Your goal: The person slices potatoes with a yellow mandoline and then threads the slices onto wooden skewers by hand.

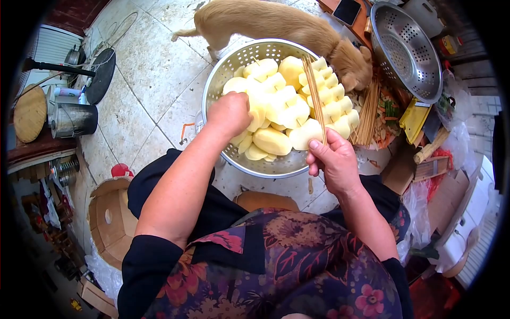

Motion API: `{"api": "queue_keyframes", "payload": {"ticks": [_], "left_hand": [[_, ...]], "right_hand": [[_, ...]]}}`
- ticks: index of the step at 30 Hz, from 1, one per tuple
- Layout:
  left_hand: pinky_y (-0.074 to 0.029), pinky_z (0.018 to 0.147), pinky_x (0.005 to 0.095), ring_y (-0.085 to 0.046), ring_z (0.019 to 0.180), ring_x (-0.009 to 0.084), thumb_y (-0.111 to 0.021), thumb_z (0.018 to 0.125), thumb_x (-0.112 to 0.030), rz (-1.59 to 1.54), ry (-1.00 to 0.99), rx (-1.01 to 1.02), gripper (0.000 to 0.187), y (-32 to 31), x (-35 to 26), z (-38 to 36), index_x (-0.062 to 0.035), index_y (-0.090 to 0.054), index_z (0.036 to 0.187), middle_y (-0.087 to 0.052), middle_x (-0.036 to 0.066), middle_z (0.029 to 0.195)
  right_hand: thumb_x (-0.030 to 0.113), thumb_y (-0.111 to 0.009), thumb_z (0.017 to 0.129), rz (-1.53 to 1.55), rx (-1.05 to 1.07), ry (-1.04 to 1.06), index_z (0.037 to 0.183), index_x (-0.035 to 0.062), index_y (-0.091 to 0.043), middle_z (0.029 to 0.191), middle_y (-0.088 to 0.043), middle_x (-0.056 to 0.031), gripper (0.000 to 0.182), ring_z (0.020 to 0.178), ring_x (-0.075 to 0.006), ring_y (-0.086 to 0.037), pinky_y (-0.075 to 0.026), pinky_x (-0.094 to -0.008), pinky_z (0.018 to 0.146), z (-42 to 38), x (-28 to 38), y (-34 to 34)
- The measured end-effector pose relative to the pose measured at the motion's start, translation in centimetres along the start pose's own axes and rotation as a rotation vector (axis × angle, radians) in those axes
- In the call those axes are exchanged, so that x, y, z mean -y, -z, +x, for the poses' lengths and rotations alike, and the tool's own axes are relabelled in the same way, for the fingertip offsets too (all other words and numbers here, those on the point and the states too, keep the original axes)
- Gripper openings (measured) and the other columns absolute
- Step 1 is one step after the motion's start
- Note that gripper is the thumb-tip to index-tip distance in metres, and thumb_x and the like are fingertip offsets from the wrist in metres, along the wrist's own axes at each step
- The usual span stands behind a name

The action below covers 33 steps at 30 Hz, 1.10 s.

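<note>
A large metal colander (215, 80) holds peeled potatoes (272, 141) and thick pale potato slices threaded on skewers (332, 98). My right hand (336, 160), at the colander's near right rim, pinches a small bundle of thin wooden skewers (314, 93) that points away from me over the slices. Over the left side of the colander, my left hand (229, 114) is closed, its fingers curled down beside the pale potato slices. Whatever it grips is hidden behind the back of the hand.
A tan dog (265, 21) stands behind the colander, head lowered at its right. More wooden skewers (367, 114) lie near vegetable scraps (390, 114). A second colander (406, 50) and a phone (347, 10) are at upper right. At left are a cardboard box (109, 234) and a bucket (74, 121).
</note>
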<state>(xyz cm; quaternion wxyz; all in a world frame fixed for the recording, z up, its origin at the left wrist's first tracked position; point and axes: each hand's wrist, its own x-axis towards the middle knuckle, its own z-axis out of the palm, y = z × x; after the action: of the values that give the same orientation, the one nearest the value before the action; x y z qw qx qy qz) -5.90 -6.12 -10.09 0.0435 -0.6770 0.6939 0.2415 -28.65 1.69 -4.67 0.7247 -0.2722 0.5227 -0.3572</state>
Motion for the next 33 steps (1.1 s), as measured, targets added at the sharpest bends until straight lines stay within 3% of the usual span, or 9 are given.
{"api": "queue_keyframes", "payload": {"ticks": [2,6,8,9,12,16,26,33], "left_hand": [[-0.050,0.067,0.0361,-0.062,0.073,0.0271,-0.067,0.071,-0.017,-0.129,0.041,0.010,0.015,0.3,0.4,0.3,-0.0067,-0.060,0.079,-0.062,0.011,0.081],[-0.052,0.067,0.0365,-0.062,0.072,0.0230,-0.062,0.072,-0.012,-0.490,0.170,0.035,0.013,1.6,1.7,1.6,-0.0051,-0.060,0.083,-0.063,0.011,0.076],[-0.052,0.062,0.0316,-0.060,0.068,0.0177,-0.059,0.075,-0.008,-1.211,0.313,-0.093,0.009,2.7,1.9,1.8,-0.0053,-0.058,0.084,-0.061,0.008,0.078],[-0.051,0.064,0.0307,-0.060,0.072,0.0155,-0.059,0.080,-0.009,-1.355,0.316,-0.089,0.017,3.3,2.0,1.8,-0.0071,-0.054,0.096,-0.062,0.006,0.089],[-0.052,0.065,0.0300,-0.059,0.074,0.0167,-0.057,0.081,-0.008,-1.603,0.243,-0.177,0.017,4.3,1.9,1.5,-0.0029,-0.055,0.098,-0.060,0.007,0.089],[-0.051,0.069,0.0312,-0.062,0.082,0.0169,-0.057,0.086,-0.011,-1.634,0.194,-0.202,0.022,4.3,2.4,1.7,-0.0038,-0.053,0.107,-0.062,0.008,0.096],[-0.052,0.073,0.0311,-0.062,0.082,0.0171,-0.059,0.086,-0.012,-1.583,0.159,-0.222,0.022,4.9,2.6,1.6,-0.0033,-0.056,0.106,-0.063,0.008,0.095],[-0.053,0.073,0.0314,-0.063,0.084,0.0172,-0.056,0.088,-0.011,-1.483,0.135,-0.019,0.020,5.6,1.8,0.9,-0.0016,-0.058,0.105,-0.064,0.008,0.094]], "right_hand": [[0.013,-0.058,0.089,-0.004,0.005,0.000,0.106,0.0019,-0.054,0.068,-0.059,-0.0022,0.021,0.048,-0.0071,-0.052,-0.041,-0.0184,0.044,-0.1,0.0,0.0],[0.013,-0.058,0.089,-0.018,0.039,-0.041,0.106,0.0019,-0.055,0.067,-0.058,-0.0018,0.020,0.048,-0.0068,-0.052,-0.041,-0.0177,0.044,-0.2,-0.2,0.1],[0.013,-0.058,0.089,-0.021,0.061,-0.059,0.105,0.0019,-0.055,0.067,-0.058,-0.0016,0.020,0.048,-0.0067,-0.052,-0.041,-0.0175,0.044,-0.2,-0.3,0.1],[0.013,-0.059,0.089,-0.029,0.082,-0.077,0.105,0.0020,-0.055,0.067,-0.058,-0.0015,0.020,0.048,-0.0067,-0.052,-0.040,-0.0173,0.044,-0.2,-0.3,0.2],[0.013,-0.059,0.089,-0.045,0.108,-0.101,0.104,0.0020,-0.056,0.068,-0.059,-0.0014,0.019,0.048,-0.0066,-0.052,-0.040,-0.0170,0.044,-0.2,-0.4,0.2],[0.014,-0.059,0.089,-0.065,0.108,-0.103,0.105,0.0019,-0.056,0.067,-0.058,-0.0014,0.020,0.048,-0.0065,-0.052,-0.040,-0.0169,0.043,-0.2,-0.4,0.1],[0.014,-0.059,0.089,-0.088,0.122,-0.119,0.106,0.0018,-0.057,0.067,-0.058,-0.0009,0.021,0.048,-0.0058,-0.051,-0.041,-0.0164,0.044,-0.1,-0.4,0.2],[0.013,-0.060,0.089,-0.103,0.116,-0.112,0.106,0.0019,-0.057,0.067,-0.058,-0.0007,0.021,0.048,-0.0058,-0.051,-0.041,-0.0165,0.044,0.1,-0.7,0.6]]}}
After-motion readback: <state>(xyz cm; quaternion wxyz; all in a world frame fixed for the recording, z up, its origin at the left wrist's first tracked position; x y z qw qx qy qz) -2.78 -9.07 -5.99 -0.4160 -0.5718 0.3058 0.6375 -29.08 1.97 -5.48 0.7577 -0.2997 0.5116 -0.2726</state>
